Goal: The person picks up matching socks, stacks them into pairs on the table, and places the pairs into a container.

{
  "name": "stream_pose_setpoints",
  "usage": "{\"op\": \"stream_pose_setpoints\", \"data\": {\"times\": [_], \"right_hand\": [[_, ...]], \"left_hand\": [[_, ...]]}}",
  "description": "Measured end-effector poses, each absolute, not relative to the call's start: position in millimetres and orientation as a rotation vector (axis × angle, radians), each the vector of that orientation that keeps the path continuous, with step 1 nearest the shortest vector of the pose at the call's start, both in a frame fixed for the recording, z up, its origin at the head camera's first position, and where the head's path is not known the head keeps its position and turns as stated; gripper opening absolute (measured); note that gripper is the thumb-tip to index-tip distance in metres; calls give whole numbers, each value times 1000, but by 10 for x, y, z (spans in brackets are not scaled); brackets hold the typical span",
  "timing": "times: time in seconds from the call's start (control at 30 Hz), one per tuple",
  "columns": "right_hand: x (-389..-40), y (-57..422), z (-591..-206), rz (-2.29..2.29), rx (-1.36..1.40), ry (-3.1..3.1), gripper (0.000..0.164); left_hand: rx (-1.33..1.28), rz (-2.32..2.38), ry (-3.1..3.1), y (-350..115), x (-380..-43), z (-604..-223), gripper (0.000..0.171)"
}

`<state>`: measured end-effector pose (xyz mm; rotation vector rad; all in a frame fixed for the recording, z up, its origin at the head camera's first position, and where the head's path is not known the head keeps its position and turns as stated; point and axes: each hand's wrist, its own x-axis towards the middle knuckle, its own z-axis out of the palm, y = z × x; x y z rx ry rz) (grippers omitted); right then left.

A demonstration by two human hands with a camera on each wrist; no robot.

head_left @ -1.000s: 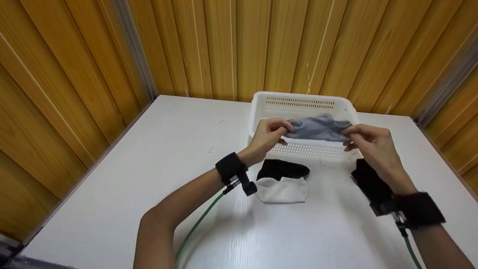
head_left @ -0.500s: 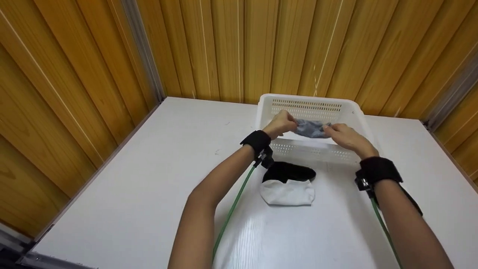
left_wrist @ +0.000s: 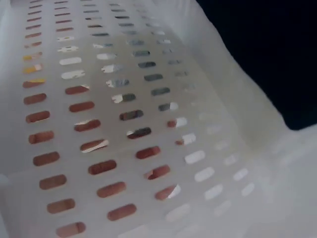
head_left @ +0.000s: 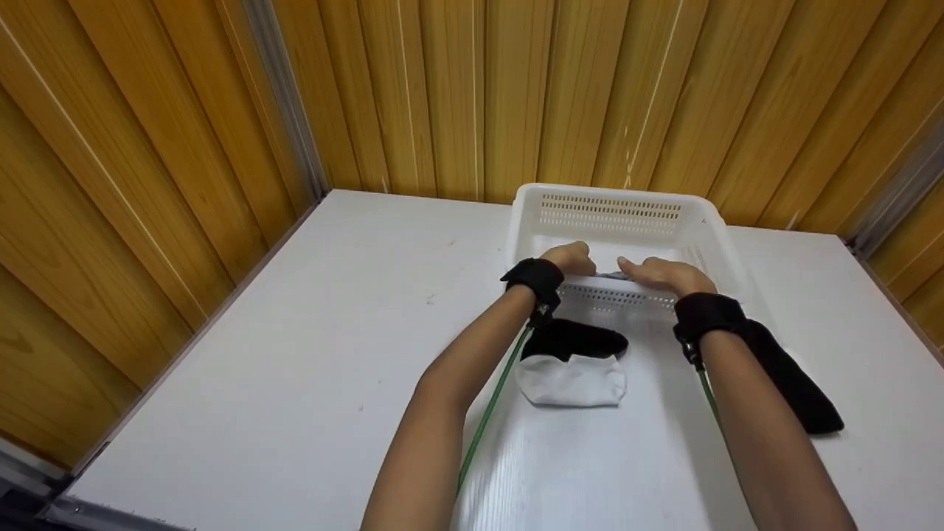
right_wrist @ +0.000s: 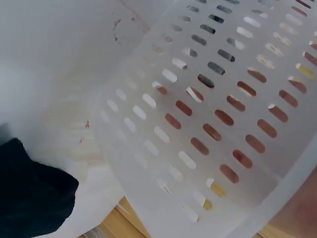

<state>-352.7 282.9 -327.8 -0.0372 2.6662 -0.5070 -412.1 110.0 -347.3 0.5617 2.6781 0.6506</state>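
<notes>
Both hands reach over the front rim of a white slotted basket [head_left: 708, 221] in the head view. Between them a strip of a blue-grey sock [head_left: 613, 275] shows just above the rim; the rest is hidden behind the front wall. My left hand [head_left: 571, 258] is at its left end, knuckles up. At its right end is my right hand [head_left: 667, 275], thumb raised and pointing inward. The basket wall covers most fingers, so I cannot tell whether they still grip the sock. Both wrist views show skin and grey cloth through the basket slots [left_wrist: 101, 166] [right_wrist: 213, 131].
Before the basket on the white table [head_left: 310, 332] lie a black sock [head_left: 579, 339] and a white ankle sock [head_left: 571, 381], edges overlapping. Another black sock [head_left: 796, 383] lies beside my right forearm. Wood-patterned walls [head_left: 442, 96] stand behind and at the sides.
My hands have carried the blue-grey sock from above the basket down inside it and moved closer together. The sock, earlier stretched between them, is now mostly hidden by the front wall.
</notes>
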Motion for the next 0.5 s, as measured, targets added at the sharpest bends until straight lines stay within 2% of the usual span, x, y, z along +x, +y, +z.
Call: {"op": "stream_pose_setpoints", "data": {"times": [0.17,0.27,0.37,0.5], "right_hand": [[-3480,2787,-3251,-569,87,2617,92],[-3479,2738,-3244,-509,64,2654,89],[-3495,2678,-3225,-425,-40,2776,81],[-3460,2605,-3154,-506,-210,2983,61]], "left_hand": [[550,569,2696,1076,-4095,-3446,20],[541,551,2703,1065,-4076,-3453,21],[530,523,2735,1071,-4048,-3450,21],[548,479,2842,1089,-3983,-3382,15]]}}
